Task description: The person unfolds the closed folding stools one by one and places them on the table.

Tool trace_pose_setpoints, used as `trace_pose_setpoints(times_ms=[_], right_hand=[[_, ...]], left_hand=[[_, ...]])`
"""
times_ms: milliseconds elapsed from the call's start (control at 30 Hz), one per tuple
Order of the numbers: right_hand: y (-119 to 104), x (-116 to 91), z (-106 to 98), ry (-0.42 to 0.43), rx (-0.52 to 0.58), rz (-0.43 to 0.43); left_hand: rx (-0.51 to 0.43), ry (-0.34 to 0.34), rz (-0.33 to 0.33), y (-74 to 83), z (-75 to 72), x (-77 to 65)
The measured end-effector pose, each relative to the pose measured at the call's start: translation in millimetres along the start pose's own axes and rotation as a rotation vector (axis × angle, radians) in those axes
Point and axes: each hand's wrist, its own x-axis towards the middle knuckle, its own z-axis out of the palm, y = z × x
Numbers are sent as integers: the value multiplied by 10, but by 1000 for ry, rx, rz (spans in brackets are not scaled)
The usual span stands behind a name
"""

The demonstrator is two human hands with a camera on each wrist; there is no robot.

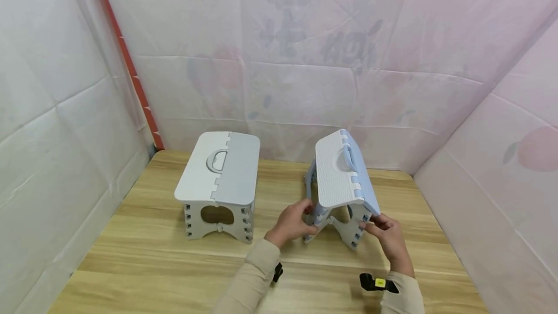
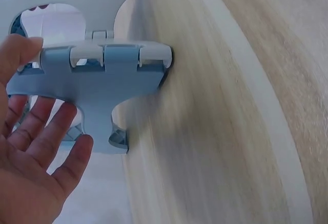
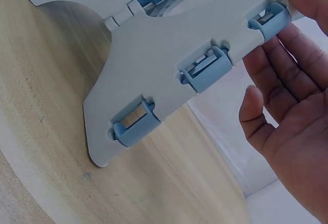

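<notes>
A blue and white folding stool [image 1: 334, 173] stands half folded on the right side of the table, its two top panels sloping down from a raised middle hinge. My left hand [image 1: 293, 223] grips its left leg edge; in the left wrist view the thumb lies on the hinged edge and the fingers [image 2: 51, 131] reach behind the blue leg panel [image 2: 92, 80]. On the other side my right hand [image 1: 389, 237] pinches the right leg edge. The right wrist view has that thumb at the front of the white panel [image 3: 159, 65] and the fingers behind it.
A grey and white folding stool [image 1: 237, 168] stands fully unfolded to the left, its top flat. Both stools are on a wood-grain table [image 1: 144, 265]. Pale printed sheets [image 1: 305, 76] hang behind the table and along both sides.
</notes>
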Motion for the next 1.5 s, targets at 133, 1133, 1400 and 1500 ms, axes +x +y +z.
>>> trace_pose_setpoints(times_ms=[133,1133,1400,1500], right_hand=[[1,13,-15,-1,20,-4],[53,55,-23,26,189,-14],[74,50,-3,19,252,-49],[90,47,16,11,289,-62]], left_hand=[[0,-10,8,-19,-25,1],[-29,-47,21,-119,-66,-3],[-70,-51,20,-123,-64,5],[-62,-55,20,-115,-68,16]])
